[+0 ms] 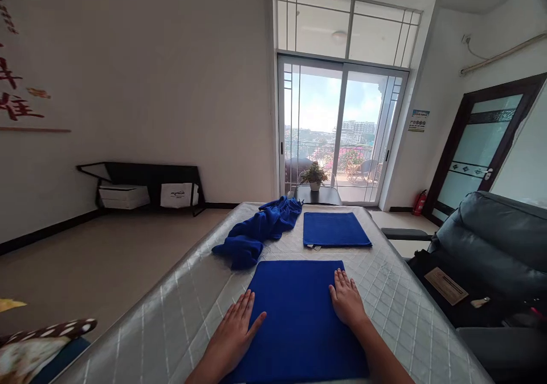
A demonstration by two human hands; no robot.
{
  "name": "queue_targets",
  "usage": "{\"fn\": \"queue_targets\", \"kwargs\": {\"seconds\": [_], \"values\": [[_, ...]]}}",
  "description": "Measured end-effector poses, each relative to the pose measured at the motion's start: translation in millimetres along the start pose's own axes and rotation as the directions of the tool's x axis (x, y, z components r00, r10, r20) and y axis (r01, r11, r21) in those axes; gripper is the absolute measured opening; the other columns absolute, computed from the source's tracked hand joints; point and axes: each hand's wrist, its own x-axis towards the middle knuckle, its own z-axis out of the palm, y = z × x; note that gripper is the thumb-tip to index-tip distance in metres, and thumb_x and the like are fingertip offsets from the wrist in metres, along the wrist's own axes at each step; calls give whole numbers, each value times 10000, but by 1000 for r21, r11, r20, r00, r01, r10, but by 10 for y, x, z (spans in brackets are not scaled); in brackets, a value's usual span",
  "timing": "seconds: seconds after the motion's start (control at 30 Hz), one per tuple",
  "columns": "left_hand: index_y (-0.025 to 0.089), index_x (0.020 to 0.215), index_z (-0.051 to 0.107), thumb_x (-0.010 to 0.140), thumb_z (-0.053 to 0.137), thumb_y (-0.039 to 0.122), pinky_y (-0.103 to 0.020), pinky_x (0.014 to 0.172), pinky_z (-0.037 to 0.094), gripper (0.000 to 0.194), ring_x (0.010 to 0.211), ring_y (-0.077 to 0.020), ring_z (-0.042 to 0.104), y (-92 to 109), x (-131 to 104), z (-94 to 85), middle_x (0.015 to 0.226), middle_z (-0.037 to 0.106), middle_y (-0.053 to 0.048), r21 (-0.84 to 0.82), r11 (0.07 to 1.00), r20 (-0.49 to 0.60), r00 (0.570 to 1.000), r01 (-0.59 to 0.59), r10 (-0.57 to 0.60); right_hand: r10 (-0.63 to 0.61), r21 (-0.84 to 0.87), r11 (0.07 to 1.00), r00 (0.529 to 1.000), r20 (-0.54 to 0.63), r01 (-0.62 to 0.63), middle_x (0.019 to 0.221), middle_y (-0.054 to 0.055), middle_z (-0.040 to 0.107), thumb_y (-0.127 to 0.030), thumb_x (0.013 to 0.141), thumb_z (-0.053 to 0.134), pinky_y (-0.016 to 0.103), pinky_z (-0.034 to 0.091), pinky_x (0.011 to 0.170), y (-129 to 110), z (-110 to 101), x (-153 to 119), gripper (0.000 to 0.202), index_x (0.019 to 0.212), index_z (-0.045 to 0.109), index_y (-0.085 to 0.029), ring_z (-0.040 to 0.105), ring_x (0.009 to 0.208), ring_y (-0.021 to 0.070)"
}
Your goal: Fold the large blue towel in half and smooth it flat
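A blue cloth (299,321) lies flat and squared in front of me on the quilted silvery surface (384,293). My left hand (235,330) rests along its left edge, fingers stretched out and thumb spread over the cloth. On the upper right edge lies my right hand (347,297), palm down with fingers extended. Beyond it sits another flat blue cloth (335,229) with a small white tag at its near edge. A crumpled heap of blue cloth (262,230) is at the far left of the surface.
A dark armchair (499,247) holding a black bag and a brown card stands at right. Past the far edge, a potted plant (314,174) sits on a small dark table. A black rack (149,184) with white boxes is by the left wall. Patterned fabric (43,344) shows at lower left.
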Motion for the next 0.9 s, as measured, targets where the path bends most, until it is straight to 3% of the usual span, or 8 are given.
{"fn": "queue_targets", "kwargs": {"seconds": [0.1,0.17,0.27,0.43,0.5,0.57,0.7,0.9], "values": [[202,1611,396,1006,262,710,-545,1273,321,801,1564,-314,348,72,21,-16,1666,415,-109,31,999,-59,998,-30,32,4,16,1000,1000,-16,-3,1733,100,172,-382,1052,188,434,86,1298,0,13,-7,684,1657,240,-68,116,1616,216],[227,1608,404,1008,269,708,-543,1266,339,781,1554,-315,371,229,47,-31,1651,446,-94,39,998,-77,995,-58,61,6,29,1000,1000,-26,-5,1731,102,175,-377,1052,195,440,89,1298,1,26,-7,680,1658,242,-71,120,1616,219],[179,1618,365,1016,264,699,-515,1272,342,802,1560,-308,357,681,111,-80,1683,374,-116,14,990,1,990,-138,139,5,40,999,999,-35,-4,1729,104,188,-374,1055,204,441,90,1298,4,42,-4,675,1660,236,-75,119,1616,219],[139,1633,316,1036,194,674,-500,1294,297,811,1584,-286,305,1662,389,-163,1697,326,-155,-112,933,89,932,-342,352,-10,5,1000,999,-39,10,1731,121,178,-353,1064,212,439,101,1297,30,52,-7,655,1657,249,-77,109,1616,220],[154,1641,300,1050,179,639,-500,1295,293,775,1587,-279,294,1936,551,-141,1701,326,-149,-150,905,78,908,-397,411,-38,-20,999,999,-34,37,1732,122,178,-325,1063,225,442,111,1294,50,58,-11,638,1657,265,-95,92,1618,216],[164,1644,297,1064,158,594,-512,1294,292,735,1589,-276,287,2081,694,-84,1699,339,-146,-166,896,64,902,-412,427,-59,-34,998,998,-28,58,1735,103,178,-305,1062,228,444,111,1293,69,66,-10,622,1658,285,-135,91,1617,212],[136,1633,324,1062,141,595,-528,1297,282,755,1589,-283,286,2021,831,35,1694,347,-163,-142,931,73,935,-335,347,-45,-24,999,999,-25,44,1733,95,182,-327,1065,213,442,105,1296,73,81,9,632,1657,276,-116,128,1614,222],[113,1624,342,1042,139,658,-514,1301,271,822,1594,-287,273,1380,793,-7,1699,331,-162,-78,979,52,979,-191,195,1,2,1000,999,-44,-1,1730,82,168,-360,1059,198,432,87,1300,26,57,10,660,1658,253,-87,142,1612,215]]}}
